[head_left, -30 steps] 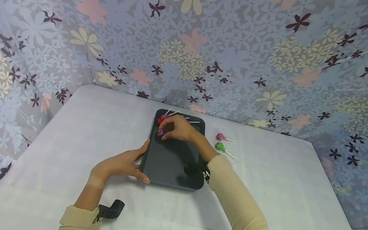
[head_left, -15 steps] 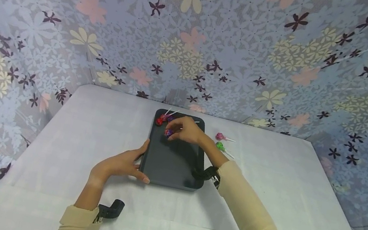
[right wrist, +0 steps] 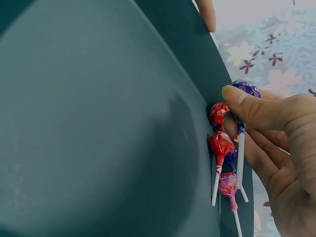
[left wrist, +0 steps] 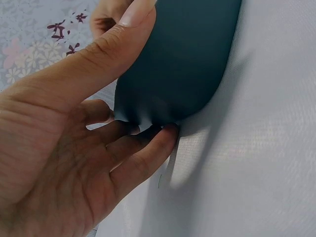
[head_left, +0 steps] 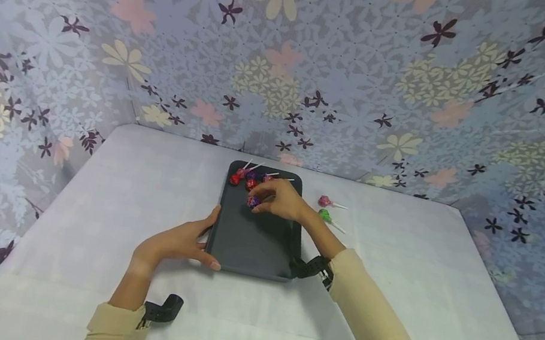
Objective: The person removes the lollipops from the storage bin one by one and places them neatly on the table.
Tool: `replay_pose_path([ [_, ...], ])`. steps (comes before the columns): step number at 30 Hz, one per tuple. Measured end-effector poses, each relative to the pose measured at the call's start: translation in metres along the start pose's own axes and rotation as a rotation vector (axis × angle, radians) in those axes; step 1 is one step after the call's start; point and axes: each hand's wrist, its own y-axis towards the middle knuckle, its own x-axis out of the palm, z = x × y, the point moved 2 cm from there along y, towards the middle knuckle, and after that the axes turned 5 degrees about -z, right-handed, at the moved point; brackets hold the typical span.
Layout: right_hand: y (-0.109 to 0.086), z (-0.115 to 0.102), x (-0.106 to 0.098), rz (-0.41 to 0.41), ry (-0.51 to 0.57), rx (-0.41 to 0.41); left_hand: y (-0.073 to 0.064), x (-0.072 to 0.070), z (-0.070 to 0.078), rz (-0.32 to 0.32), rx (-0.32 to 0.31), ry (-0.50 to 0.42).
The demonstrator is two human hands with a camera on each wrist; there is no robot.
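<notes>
My right hand (head_left: 281, 199) pinches a lollipop (head_left: 253, 201) in a blue-purple wrapper over the far half of a dark tray (head_left: 253, 246). In the right wrist view, my thumb and fingers hold this lollipop (right wrist: 246, 88) by its wrapped head, its white stick hanging down. Just past the hand, several lollipops (head_left: 238, 176) in red, pink and purple wrappers lie along the tray's far edge, sticks pointing away; my fingers partly cover some. My left hand (head_left: 177, 243) holds the tray's near left corner. The left wrist view shows its thumb and fingertips (left wrist: 170, 131) against the tray wall.
To the right of the tray, a pink lollipop (head_left: 325, 201) and a green lollipop (head_left: 324, 216) lie on the white-covered table (head_left: 396, 277). A flower-patterned backdrop (head_left: 291, 64) rises behind the table and at both sides.
My right hand, still pinching the lollipop, has drawn back to the right and slightly nearer, uncovering more of the lollipops along the far edge. The left hand stays at the tray.
</notes>
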Motion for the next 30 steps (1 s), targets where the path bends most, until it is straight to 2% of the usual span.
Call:
replay_pose_path([
  [7, -0.019, 0.004, -0.003, 0.03, 0.055, 0.012, 0.0, 0.001, 0.003, 0.007, -0.017, 0.01],
  [12, -0.034, 0.009, -0.006, 0.065, 0.068, -0.018, 0.0, 0.0, 0.004, 0.005, -0.02, 0.013],
  [16, -0.046, 0.011, -0.008, 0.083, 0.084, -0.001, 0.0, 0.0, 0.002, -0.001, -0.028, 0.011],
  [23, -0.063, 0.016, -0.013, 0.105, 0.058, 0.0, -0.001, -0.001, 0.002, -0.005, -0.013, 0.003],
  [30, -0.076, 0.023, -0.016, 0.142, 0.054, 0.017, 0.001, 0.0, 0.0, -0.008, -0.026, -0.001],
])
